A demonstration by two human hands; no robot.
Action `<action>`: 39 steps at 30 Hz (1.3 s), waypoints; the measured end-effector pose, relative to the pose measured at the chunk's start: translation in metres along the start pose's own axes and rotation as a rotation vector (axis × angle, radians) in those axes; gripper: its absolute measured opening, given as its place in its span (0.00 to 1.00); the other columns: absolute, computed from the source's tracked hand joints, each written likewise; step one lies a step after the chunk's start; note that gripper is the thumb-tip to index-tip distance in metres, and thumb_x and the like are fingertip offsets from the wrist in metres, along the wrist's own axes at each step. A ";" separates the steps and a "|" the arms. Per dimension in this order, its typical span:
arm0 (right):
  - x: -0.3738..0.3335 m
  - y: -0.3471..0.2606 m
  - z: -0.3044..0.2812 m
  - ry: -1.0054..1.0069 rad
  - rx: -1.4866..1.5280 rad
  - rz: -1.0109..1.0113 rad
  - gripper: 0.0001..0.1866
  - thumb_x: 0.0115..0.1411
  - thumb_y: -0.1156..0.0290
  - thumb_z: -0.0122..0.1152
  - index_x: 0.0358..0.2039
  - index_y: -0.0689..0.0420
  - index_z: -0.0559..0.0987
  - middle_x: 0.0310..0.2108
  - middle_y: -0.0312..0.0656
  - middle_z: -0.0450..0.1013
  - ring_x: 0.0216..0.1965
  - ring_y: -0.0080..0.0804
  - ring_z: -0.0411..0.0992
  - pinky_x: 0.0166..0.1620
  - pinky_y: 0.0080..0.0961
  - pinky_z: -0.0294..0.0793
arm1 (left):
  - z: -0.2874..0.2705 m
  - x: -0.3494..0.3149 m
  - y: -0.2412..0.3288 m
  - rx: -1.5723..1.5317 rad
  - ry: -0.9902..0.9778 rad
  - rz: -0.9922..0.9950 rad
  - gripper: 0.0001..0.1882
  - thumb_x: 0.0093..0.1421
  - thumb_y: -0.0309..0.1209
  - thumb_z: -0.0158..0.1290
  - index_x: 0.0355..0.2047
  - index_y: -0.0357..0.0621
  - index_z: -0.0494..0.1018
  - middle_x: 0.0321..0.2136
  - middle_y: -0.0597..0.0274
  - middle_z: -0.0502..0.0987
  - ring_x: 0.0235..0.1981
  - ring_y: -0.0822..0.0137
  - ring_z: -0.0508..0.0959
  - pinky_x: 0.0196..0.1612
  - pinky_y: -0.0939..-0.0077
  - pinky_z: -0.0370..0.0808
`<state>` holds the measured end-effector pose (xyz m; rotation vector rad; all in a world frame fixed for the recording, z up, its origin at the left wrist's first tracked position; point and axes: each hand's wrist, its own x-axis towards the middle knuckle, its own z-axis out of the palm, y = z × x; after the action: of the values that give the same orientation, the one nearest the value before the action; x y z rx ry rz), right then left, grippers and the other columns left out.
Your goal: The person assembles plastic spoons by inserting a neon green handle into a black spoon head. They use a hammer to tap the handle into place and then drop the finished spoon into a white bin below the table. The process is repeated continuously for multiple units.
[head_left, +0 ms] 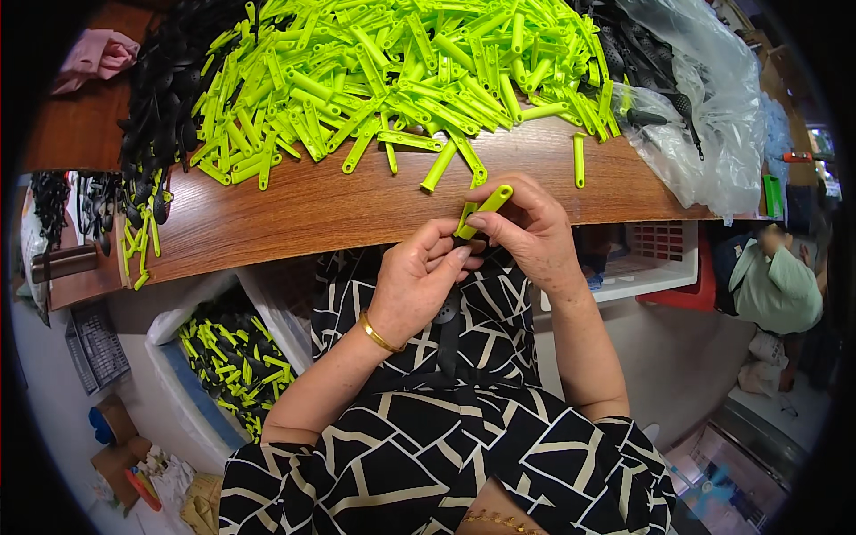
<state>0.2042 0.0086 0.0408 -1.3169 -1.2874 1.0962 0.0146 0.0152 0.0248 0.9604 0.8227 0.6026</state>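
Note:
My left hand [412,281] is closed around a thin black utensil [448,312], whose dark head with small holes hangs below the fingers against my patterned dress. Another lime-green piece [465,219] shows just above my left fingertips; whether it is joined to the black shaft is hard to see. My right hand [533,236] pinches a lime-green plastic handle [492,207] between thumb and fingers, tilted up to the right, its holed end at the top. Both hands meet at the table's near edge. Just beyond them lie loose green handles [439,168].
A large heap of lime-green handles [401,71] covers the wooden table [294,209]. Black utensils [160,107] pile at its left, more beside clear plastic bags [704,116] at right. A lined bin [165,334] of green-and-black pieces stands lower left. Another person [776,281] sits far right.

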 end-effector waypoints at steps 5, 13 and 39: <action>0.002 -0.007 0.003 -0.020 0.136 0.066 0.15 0.59 0.76 0.68 0.48 0.58 0.82 0.54 0.37 0.67 0.35 0.17 0.76 0.30 0.10 0.75 | 0.002 -0.001 0.002 -0.019 0.012 0.002 0.14 0.71 0.24 0.49 0.55 0.34 0.69 0.44 0.55 0.81 0.43 0.70 0.83 0.44 0.81 0.78; 0.000 -0.006 -0.001 -0.142 0.201 0.210 0.23 0.63 0.75 0.64 0.59 0.56 0.77 0.55 0.39 0.69 0.35 0.16 0.75 0.28 0.10 0.74 | 0.002 -0.003 -0.002 -0.043 0.039 0.027 0.12 0.70 0.27 0.52 0.50 0.32 0.73 0.40 0.56 0.82 0.40 0.71 0.83 0.44 0.80 0.81; 0.007 0.000 0.016 -0.036 -0.404 -0.090 0.26 0.57 0.72 0.68 0.57 0.55 0.76 0.35 0.46 0.77 0.32 0.40 0.78 0.37 0.31 0.77 | 0.001 0.001 -0.019 -0.335 0.002 -0.275 0.26 0.73 0.49 0.45 0.47 0.34 0.75 0.37 0.50 0.83 0.30 0.68 0.83 0.32 0.79 0.80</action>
<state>0.1887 0.0165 0.0390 -1.5191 -1.6375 0.8255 0.0172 0.0067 0.0082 0.5309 0.8083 0.4828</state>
